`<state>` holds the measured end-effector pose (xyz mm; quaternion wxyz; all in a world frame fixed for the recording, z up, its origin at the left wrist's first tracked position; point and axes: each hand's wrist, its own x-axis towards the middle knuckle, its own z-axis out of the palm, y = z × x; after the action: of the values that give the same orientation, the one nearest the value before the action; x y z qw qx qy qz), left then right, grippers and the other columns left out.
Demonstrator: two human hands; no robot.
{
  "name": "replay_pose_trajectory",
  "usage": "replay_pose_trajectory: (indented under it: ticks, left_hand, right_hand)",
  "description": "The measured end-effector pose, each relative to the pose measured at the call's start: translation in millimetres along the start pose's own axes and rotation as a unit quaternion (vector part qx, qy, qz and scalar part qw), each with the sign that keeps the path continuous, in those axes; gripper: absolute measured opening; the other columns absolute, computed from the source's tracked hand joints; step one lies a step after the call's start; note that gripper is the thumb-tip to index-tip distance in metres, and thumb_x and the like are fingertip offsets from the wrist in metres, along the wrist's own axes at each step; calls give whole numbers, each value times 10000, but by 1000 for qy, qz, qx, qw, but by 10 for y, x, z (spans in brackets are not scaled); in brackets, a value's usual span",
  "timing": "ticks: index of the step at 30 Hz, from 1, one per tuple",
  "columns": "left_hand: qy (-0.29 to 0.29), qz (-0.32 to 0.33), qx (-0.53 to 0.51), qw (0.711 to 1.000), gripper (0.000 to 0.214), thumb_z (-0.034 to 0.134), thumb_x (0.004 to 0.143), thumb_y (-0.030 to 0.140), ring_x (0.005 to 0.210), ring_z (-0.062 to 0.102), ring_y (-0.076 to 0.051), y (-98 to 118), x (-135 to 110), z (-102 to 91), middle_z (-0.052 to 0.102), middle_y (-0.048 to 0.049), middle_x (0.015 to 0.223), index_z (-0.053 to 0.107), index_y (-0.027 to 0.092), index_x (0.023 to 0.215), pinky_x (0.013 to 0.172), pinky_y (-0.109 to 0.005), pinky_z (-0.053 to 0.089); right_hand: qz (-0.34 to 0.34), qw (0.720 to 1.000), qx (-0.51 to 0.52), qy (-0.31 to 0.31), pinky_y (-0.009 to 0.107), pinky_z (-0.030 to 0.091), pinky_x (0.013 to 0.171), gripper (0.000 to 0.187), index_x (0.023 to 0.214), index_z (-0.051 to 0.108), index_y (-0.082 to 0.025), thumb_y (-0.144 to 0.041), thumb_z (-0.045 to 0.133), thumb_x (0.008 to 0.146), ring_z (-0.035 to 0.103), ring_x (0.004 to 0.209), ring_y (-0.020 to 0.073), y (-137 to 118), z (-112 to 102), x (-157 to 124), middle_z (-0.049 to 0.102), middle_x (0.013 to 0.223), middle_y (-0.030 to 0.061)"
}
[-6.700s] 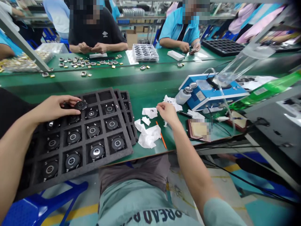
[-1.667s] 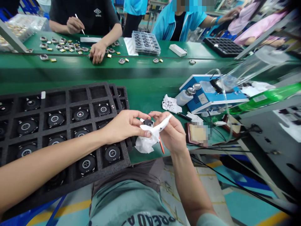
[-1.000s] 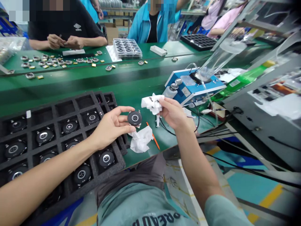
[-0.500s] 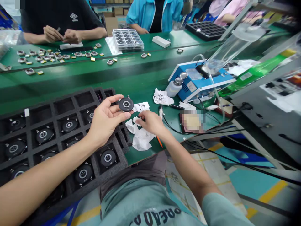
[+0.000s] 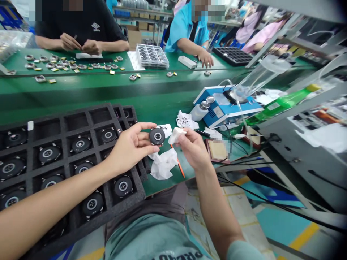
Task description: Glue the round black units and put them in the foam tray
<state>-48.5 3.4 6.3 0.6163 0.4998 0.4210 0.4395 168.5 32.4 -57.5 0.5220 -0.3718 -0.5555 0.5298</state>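
My left hand (image 5: 132, 146) grips a round black watch body (image 5: 157, 136) by its edge, with the sensor side facing up toward me. Just to its right, my right hand (image 5: 193, 146) pinches a folded white wipe (image 5: 176, 135) between thumb and fingers. The wipe and the watch body are a small gap apart. Beneath them on the green bench lies a crumpled white tissue (image 5: 164, 164), and an orange stick (image 5: 180, 166) rests beside it. A black foam tray (image 5: 61, 127) on the left holds several similar watch bodies in its compartments.
A blue machine (image 5: 217, 115) stands at the right behind a pump bottle (image 5: 200, 110) and a tissue with black bits (image 5: 187, 120). A green bottle (image 5: 282, 103) leans nearby. Cables hang at the right edge. Across the bench, co-workers sit behind scattered small parts (image 5: 65, 65) and a clear box (image 5: 152, 56).
My right hand has lifted a white wipe off the bench and turned toward the watch body. My left hand has shifted slightly right and down. A co-worker's hand now reaches onto the far bench.
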Motion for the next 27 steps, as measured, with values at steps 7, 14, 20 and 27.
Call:
replay_pose_trajectory:
  ticks: [7,14,20,27]
  left_hand:
    - [-28,0,21,999,573,856,685,111,797,761,-178,-12,-16,11,786,-33,896,595,170,1191,769,-309,608]
    - [-38,-21,54,998,560,836,686,107,809,771,-188,-63,-6,-5,785,-22,837,596,140,1190,803,-326,606]
    - [-23,-12,63,998,501,800,699,76,821,771,-178,-73,-15,13,781,-16,844,589,146,1148,797,-306,607]
    - [-38,-35,51,997,538,813,692,83,758,759,-173,-47,1,7,769,-3,788,579,150,1172,750,-301,589]
  right_hand:
    - [-155,954,-256,-27,325,463,657,50,877,699,-252,-264,747,875,569,708,156,-422,166,-92,697,808,-3]
    - [-244,906,-344,-38,385,463,746,74,862,679,-251,-215,675,926,598,847,216,-351,382,-75,683,835,35]
    - [-235,891,-389,-8,399,432,765,105,865,646,-245,-226,612,963,564,838,225,-318,473,-58,679,851,43]
    - [-192,907,-375,-8,391,420,728,122,836,625,-250,-244,623,958,560,793,215,-319,244,-130,670,822,30]
